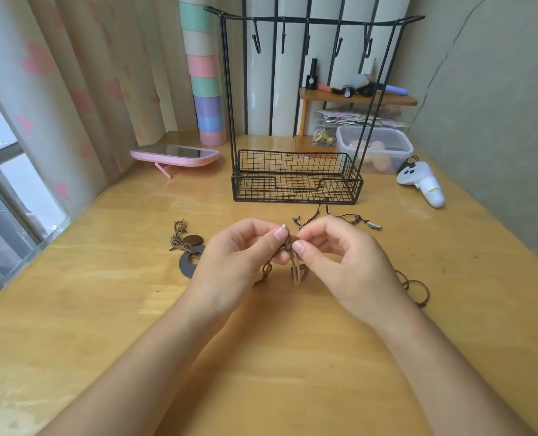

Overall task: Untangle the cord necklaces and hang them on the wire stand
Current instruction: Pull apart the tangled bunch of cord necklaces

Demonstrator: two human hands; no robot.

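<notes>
Brown cord necklaces lie tangled on the wooden table (104,309). My left hand (239,256) and my right hand (340,253) both pinch the knot of cords (289,243) between thumb and fingers, just above the tabletop. Loose cord ends (297,272) hang below the knot. One strand runs left to a dark ring pendant and a brown disc (192,256). Other strands run back right to beads and a small metal charm (373,225), and coils (414,287) lie behind my right wrist. The black wire stand (296,177) with hooks on its top bar stands behind, with no necklace on it.
A pink-framed mirror (175,155) lies at the back left beside a stack of pastel rolls (206,89). A clear plastic box (374,149) and a white controller (421,180) sit at the back right. A small wooden shelf (355,97) holds cosmetics. Curtains and a window are on the left.
</notes>
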